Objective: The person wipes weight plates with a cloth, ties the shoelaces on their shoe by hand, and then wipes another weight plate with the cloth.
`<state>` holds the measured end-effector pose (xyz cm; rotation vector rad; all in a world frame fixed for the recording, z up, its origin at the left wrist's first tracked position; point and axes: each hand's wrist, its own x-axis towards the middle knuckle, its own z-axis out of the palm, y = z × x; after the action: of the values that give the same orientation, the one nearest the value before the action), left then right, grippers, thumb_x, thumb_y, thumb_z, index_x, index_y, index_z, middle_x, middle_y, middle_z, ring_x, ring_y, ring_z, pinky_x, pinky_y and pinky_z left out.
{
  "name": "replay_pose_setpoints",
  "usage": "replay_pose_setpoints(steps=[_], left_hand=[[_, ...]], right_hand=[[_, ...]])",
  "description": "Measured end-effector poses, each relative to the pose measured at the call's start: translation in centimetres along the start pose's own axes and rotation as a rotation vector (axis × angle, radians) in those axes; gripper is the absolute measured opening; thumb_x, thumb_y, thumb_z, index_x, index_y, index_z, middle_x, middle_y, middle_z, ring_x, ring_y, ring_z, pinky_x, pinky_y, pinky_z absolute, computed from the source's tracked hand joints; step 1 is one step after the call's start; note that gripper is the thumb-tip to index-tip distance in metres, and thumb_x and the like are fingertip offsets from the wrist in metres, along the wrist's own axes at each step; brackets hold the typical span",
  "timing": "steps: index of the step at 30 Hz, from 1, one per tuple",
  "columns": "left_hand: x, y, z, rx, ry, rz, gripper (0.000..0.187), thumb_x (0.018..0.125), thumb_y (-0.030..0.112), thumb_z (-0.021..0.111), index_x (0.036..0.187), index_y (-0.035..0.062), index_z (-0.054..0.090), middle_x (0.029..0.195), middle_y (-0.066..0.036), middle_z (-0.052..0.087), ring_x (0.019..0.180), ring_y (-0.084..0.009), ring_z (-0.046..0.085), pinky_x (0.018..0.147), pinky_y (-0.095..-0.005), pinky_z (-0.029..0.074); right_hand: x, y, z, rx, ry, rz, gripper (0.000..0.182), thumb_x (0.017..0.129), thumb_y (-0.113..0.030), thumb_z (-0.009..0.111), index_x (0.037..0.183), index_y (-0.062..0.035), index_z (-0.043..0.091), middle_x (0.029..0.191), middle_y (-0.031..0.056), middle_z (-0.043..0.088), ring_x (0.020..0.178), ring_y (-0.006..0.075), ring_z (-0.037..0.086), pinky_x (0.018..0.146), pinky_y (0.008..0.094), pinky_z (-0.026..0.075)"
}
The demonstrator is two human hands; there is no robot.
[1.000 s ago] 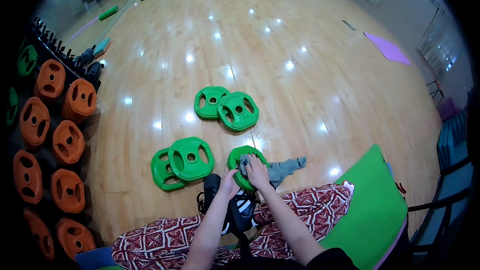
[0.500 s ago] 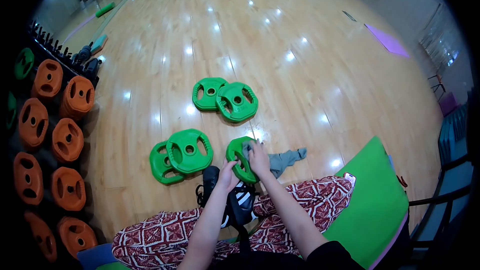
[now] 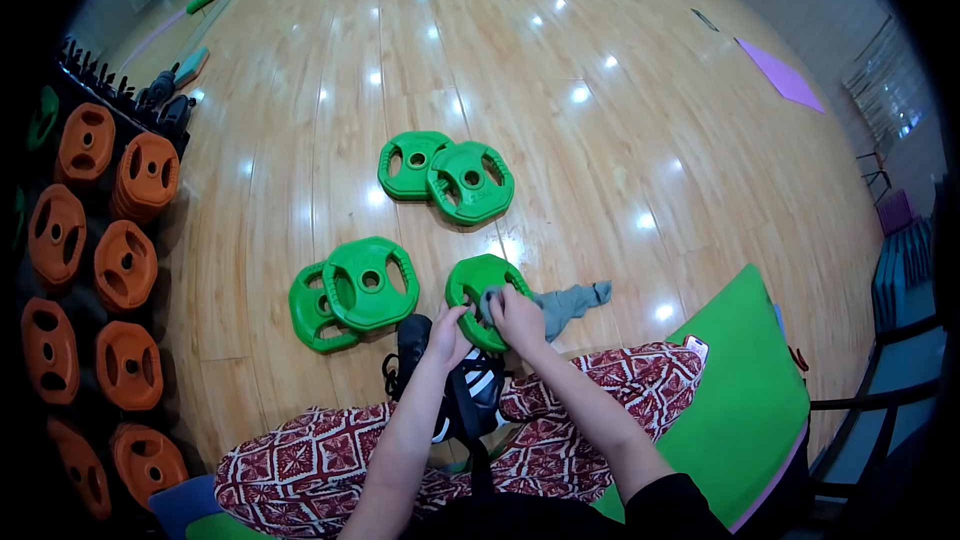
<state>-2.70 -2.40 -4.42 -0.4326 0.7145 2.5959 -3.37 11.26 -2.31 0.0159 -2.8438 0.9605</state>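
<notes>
A green weight plate (image 3: 482, 268) is tilted up in front of my crossed legs. My left hand (image 3: 449, 336) grips its near left edge, thumb toward the plate's face. My right hand (image 3: 519, 320) is closed on a grey cloth (image 3: 568, 308), pressing a bunched part against the plate near its middle. The cloth's loose end trails to the right on the floor. Left of my hands, a green plate (image 3: 388, 315) rests overlapping another green plate (image 3: 308, 315). Farther ahead lie two more overlapping green plates, the nearer plate (image 3: 480, 208) and the farther plate (image 3: 405, 183).
Orange plates (image 3: 128, 370) hang on a rack along the left. A green mat (image 3: 735, 390) with a phone (image 3: 696, 346) on its edge is at my right. A purple mat (image 3: 780, 75) lies far right on the wooden floor (image 3: 560, 170). Black-and-white shoes (image 3: 485, 385) are below my hands.
The held plate has turned so its face shows more toward me. My right hand has moved slightly with the cloth on it. The whole view has shifted a little.
</notes>
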Motion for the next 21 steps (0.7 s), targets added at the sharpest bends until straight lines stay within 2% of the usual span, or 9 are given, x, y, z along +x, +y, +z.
replay_pose_setpoints(steps=[3,6,8,10,13,15,17,18,21], left_hand=[[-0.1,0.0,0.4,0.002,0.01,0.015,0.03,0.081,0.005,0.041,0.111,0.0094,0.039,0.111,-0.006,0.044,0.111,-0.0229,0.042,0.091,-0.0421,0.036],[0.0,0.1,0.0,-0.002,0.015,0.015,0.03,0.081,0.005,0.041,0.111,0.0094,0.039,0.111,-0.006,0.044,0.112,-0.023,0.042,0.092,-0.0424,0.035],[0.8,-0.6,-2.0,-0.001,0.01,-0.024,0.031,0.082,0.005,0.04,0.112,0.0093,0.039,0.11,-0.007,0.046,0.111,-0.0228,0.043,0.094,-0.0419,0.035],[0.2,0.0,-0.2,0.007,-0.005,-0.012,0.032,0.082,0.005,0.04,0.113,0.0094,0.038,0.11,-0.007,0.046,0.11,-0.0227,0.043,0.093,-0.0417,0.035],[0.1,0.0,-0.4,0.006,0.006,-0.008,0.037,0.081,0.004,0.04,0.117,0.01,0.037,0.115,-0.007,0.044,0.112,-0.0234,0.042,0.094,-0.0423,0.035],[0.1,-0.1,-0.1,-0.02,0.043,-0.007,0.038,0.081,0.003,0.04,0.117,0.0103,0.036,0.116,-0.006,0.042,0.115,-0.0232,0.04,0.094,-0.0429,0.034],[0.1,0.1,-0.4,-0.023,0.027,-0.001,0.039,0.08,0.002,0.039,0.118,0.0104,0.035,0.117,-0.005,0.041,0.117,-0.0233,0.038,0.093,-0.0431,0.034],[0.1,0.1,-0.5,-0.029,0.004,-0.01,0.045,0.08,0.0,0.039,0.122,0.0138,0.032,0.114,-0.004,0.04,0.115,-0.0223,0.038,0.091,-0.0424,0.035],[0.0,0.2,0.1,-0.076,0.03,-0.025,0.052,0.08,-0.003,0.037,0.127,0.0167,0.029,0.111,-0.005,0.039,0.111,-0.0215,0.04,0.088,-0.0409,0.038]], right_hand=[[3.2,1.5,1.1,-0.075,0.048,0.177,0.025,0.083,-0.028,0.048,0.077,-0.0041,0.048,0.066,0.0191,0.056,0.061,0.0363,0.056,0.054,0.0461,0.043],[4.6,0.7,1.9,-0.08,-0.021,0.31,0.025,0.084,-0.029,0.046,0.079,-0.0043,0.049,0.068,0.0198,0.057,0.062,0.0366,0.056,0.054,0.0463,0.043],[4.2,-1.5,1.7,-0.018,-0.013,0.219,0.024,0.084,-0.028,0.046,0.08,-0.0045,0.049,0.068,0.0198,0.057,0.063,0.037,0.056,0.054,0.0465,0.043],[3.8,-3.1,1.1,0.078,-0.059,0.101,0.024,0.084,-0.028,0.046,0.082,-0.005,0.051,0.069,0.02,0.057,0.064,0.0376,0.056,0.056,0.047,0.043],[4.6,-1.1,2.0,-0.007,-0.105,0.078,0.025,0.083,-0.029,0.047,0.08,-0.0048,0.052,0.07,0.0198,0.058,0.064,0.0377,0.056,0.058,0.0468,0.043],[6.4,1.9,2.3,-0.007,-0.071,0.102,0.025,0.082,-0.028,0.046,0.079,-0.0041,0.052,0.07,0.02,0.058,0.065,0.0375,0.057,0.058,0.0464,0.044],[8.2,4.0,1.8,-0.201,-0.166,0.366,0.025,0.082,-0.027,0.045,0.078,-0.0033,0.052,0.071,0.0207,0.058,0.066,0.0375,0.057,0.059,0.0463,0.044],[8.6,3.3,1.6,-0.2,-0.167,0.363,0.025,0.082,-0.027,0.045,0.078,-0.0033,0.052,0.071,0.0207,0.058,0.066,0.0375,0.057,0.059,0.0463,0.044],[8.3,-1.5,-0.2,0.03,0.015,0.154,0.025,0.082,-0.027,0.046,0.077,-0.0025,0.051,0.068,0.0213,0.058,0.065,0.0378,0.057,0.058,0.0465,0.043]])
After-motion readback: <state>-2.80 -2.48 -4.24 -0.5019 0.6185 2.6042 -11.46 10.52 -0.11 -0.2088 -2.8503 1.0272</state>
